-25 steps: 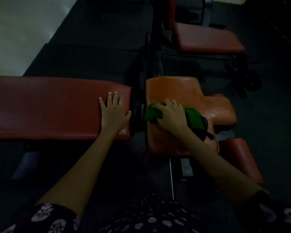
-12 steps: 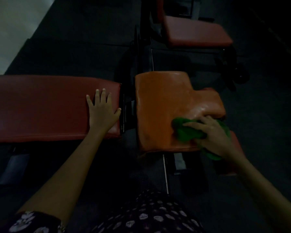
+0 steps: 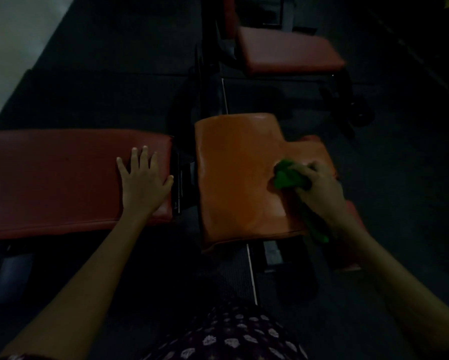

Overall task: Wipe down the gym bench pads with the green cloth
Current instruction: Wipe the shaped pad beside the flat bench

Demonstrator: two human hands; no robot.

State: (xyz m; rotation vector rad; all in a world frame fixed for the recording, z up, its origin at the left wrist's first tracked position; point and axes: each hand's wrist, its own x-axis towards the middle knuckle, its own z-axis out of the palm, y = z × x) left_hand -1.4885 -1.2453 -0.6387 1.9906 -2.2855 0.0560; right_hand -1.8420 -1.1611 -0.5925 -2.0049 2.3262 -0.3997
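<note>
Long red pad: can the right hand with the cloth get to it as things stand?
Probably yes. The right hand grips the green cloth on the orange seat pad; only a narrow frame gap separates the long red pad.

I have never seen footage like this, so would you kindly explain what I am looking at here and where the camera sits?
There is no machine here: a person wears a wide-angle camera on the head, looking forward and down at their own two bare arms in a dim gym.

The left hand rests flat, fingers spread, on the end of a long dark red bench pad. Across a gap with black metal frame parts lies an orange seat pad. There the right hand holds a bunched green cloth in its grip and presses it on the pad's right part; a tail of the cloth hangs below the wrist.

Further back stands another red bench. The patterned fabric at the bottom edge is the person's clothing.
</note>
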